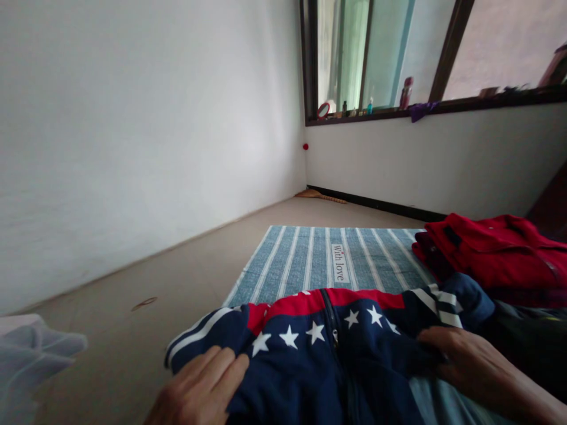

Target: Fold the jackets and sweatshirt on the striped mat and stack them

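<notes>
A navy zip jacket (292, 366) with a red yoke, a row of white stars and white-striped sleeves lies spread in front of me. My left hand (204, 383) grips its left side below the striped sleeve, fingers curled into the cloth. On the other side, my right hand (456, 360) has its fingers closed on the jacket's edge under the right sleeve. The front zip runs down the middle and looks done up. The jacket's lower part is cut off by the frame's bottom edge.
Beneath lies a blue-and-white striped cloth (296, 254) lettered "With love". Folded red clothes (500, 248) are stacked at the right, beside dark clothing (531, 336). White sheer fabric (31, 360) hangs at lower left. Bottles and a mirror (323, 110) line the windowsill.
</notes>
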A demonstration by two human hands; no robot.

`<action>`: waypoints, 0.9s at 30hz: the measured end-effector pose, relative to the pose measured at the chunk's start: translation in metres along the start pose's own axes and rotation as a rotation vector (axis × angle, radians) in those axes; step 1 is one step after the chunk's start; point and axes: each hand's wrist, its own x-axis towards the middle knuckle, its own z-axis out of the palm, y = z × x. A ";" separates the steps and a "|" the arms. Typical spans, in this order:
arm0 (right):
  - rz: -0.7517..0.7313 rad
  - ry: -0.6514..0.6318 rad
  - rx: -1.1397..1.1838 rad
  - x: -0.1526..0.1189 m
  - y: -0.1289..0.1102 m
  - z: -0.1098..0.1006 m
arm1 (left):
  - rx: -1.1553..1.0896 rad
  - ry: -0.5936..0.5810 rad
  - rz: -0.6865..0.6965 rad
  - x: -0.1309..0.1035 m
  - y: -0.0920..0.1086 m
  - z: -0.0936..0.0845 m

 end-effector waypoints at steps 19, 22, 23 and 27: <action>0.384 0.510 -0.299 0.184 -0.014 -0.124 | 0.350 -0.436 -0.717 0.258 -0.122 0.081; 0.362 0.333 -0.301 0.209 0.011 -0.075 | 0.287 -0.521 -0.701 0.228 -0.113 0.118; 0.356 0.293 -0.306 0.210 0.018 -0.061 | 0.266 -0.546 -0.695 0.217 -0.110 0.125; 0.358 0.196 -0.333 0.205 0.039 -0.033 | 0.209 -0.628 -0.747 0.181 -0.109 0.128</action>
